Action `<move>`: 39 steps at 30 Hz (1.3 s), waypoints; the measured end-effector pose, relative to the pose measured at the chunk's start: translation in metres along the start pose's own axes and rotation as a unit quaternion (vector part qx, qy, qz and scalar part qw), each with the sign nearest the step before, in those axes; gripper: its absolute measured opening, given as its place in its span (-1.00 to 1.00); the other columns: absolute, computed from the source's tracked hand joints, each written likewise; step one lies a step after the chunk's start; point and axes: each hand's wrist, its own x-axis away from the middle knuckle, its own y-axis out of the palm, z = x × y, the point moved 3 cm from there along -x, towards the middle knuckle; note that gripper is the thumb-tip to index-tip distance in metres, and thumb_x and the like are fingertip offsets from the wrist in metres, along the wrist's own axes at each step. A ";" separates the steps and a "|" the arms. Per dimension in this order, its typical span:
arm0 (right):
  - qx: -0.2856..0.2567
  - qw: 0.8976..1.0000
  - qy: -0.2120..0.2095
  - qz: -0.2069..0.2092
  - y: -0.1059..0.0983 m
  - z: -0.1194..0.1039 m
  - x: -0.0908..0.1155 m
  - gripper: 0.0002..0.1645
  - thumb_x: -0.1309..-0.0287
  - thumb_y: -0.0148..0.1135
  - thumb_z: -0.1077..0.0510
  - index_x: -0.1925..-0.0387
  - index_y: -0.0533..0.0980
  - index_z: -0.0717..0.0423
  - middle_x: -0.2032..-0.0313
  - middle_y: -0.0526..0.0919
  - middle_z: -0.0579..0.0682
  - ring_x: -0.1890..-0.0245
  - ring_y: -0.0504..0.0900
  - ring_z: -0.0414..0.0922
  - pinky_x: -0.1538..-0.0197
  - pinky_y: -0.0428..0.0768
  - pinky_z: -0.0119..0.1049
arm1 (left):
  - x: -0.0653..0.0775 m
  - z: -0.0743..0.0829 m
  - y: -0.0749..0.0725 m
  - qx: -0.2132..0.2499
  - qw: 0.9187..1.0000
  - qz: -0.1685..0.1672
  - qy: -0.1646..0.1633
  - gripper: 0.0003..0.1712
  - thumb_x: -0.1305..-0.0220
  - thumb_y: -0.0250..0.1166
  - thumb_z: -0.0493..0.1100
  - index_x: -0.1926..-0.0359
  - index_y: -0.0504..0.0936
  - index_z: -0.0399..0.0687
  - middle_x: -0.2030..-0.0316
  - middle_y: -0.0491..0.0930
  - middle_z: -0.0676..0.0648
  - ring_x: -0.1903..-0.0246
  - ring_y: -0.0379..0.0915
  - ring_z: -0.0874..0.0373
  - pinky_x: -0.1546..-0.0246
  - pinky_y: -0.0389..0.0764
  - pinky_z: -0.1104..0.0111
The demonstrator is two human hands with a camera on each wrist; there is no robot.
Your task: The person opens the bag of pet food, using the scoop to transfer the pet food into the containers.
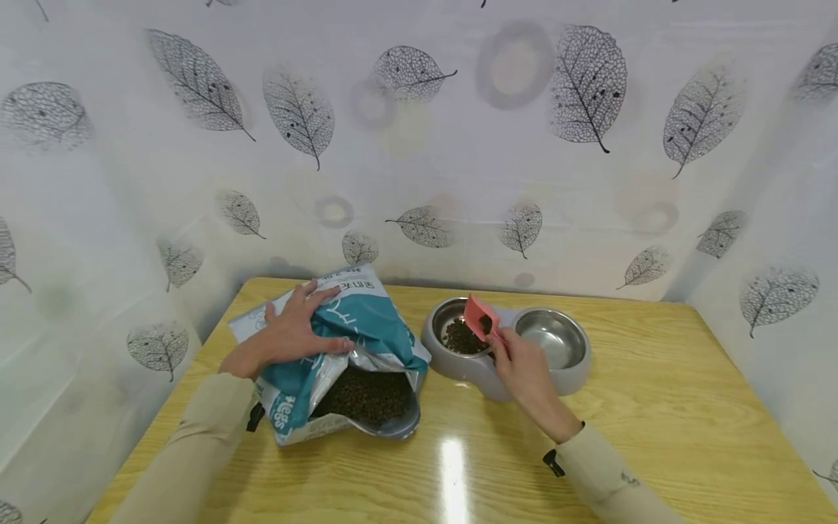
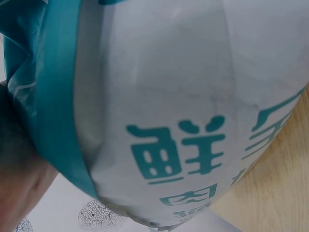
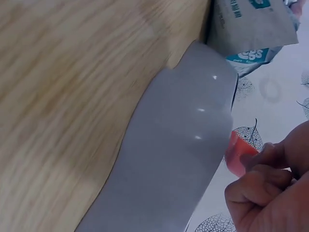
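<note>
My right hand [image 1: 524, 365] pinches a small pink scoop [image 1: 480, 314], tilted over the left bowl of a grey double pet feeder [image 1: 468, 375]. Some brown kibble clings in the scoop, and a heap of kibble [image 1: 463, 338] lies in that bowl. In the right wrist view, curled fingers [image 3: 263, 186] grip the scoop beyond the feeder's grey side. My left hand [image 1: 297, 327] rests with spread fingers on a teal and white pet food bag [image 1: 366, 313]. The bag lies on its side, its open mouth facing me and showing kibble [image 1: 366, 397] inside.
The feeder's right steel bowl [image 1: 553, 340] holds no kibble. Everything stands on a wooden table [image 1: 655, 407], with a leaf-patterned sheet [image 1: 458, 160] hanging behind and at both sides. The bag's mouth lies close to the feeder's left end.
</note>
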 end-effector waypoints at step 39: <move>-0.327 0.901 0.158 -0.238 -0.014 0.009 0.018 -0.61 -0.57 0.03 0.10 0.03 0.60 0.39 0.67 0.28 -0.18 0.72 0.16 -0.34 0.64 0.18 -0.46 | -0.001 0.001 0.000 -0.008 1.000 -0.004 -0.016 0.27 -0.04 0.38 0.55 -0.64 0.02 0.28 -0.63 -0.28 -0.29 -0.59 -0.30 -0.42 -0.32 -0.47 -0.59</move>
